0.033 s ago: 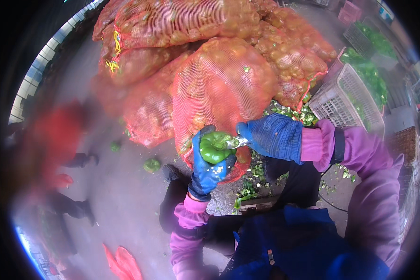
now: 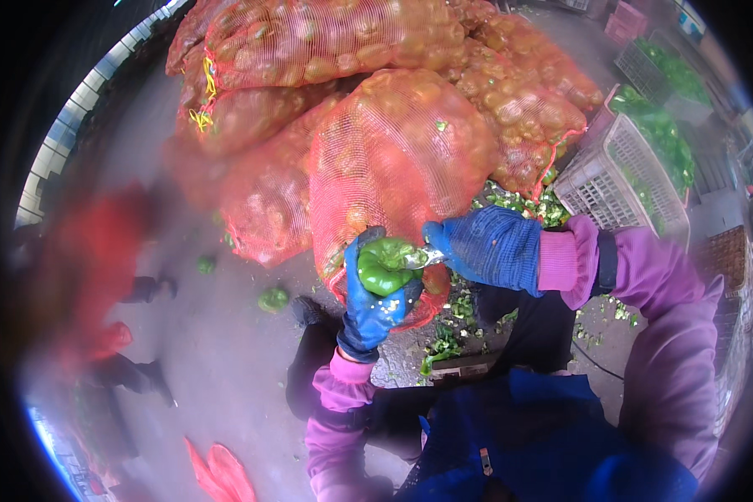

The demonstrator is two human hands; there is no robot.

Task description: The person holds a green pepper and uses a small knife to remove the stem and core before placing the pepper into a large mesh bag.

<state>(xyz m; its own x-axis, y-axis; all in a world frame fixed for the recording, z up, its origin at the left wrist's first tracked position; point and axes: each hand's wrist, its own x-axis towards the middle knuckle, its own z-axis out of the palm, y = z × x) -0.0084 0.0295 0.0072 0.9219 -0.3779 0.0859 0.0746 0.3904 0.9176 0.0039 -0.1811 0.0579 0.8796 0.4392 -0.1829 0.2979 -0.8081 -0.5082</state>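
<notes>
My left hand (image 2: 378,293), in a blue glove, is wrapped round a green bell pepper (image 2: 381,272) with its top turned to the right. In my right hand (image 2: 492,245), gloved in blue too, is a short knife (image 2: 431,256). Its metal blade, smeared with pale bits, meets the pepper at the stem end; the handle is hidden in my fist. Just beyond my hands stands a red mesh sack (image 2: 402,151), its mouth sagging open toward me. Scraps of cut pepper (image 2: 448,335) lie on the ground below the knife.
More full mesh sacks (image 2: 335,38) are piled behind. A pale plastic crate (image 2: 598,180) with green peppers stands to the right. One loose pepper (image 2: 273,299) lies left of my foot, near an empty-looking red mesh piece (image 2: 222,473). A blurred person in red (image 2: 100,251) is at the left.
The blurred person at the left has shifted slightly. My hands, the pepper and the knife show no clear movement.
</notes>
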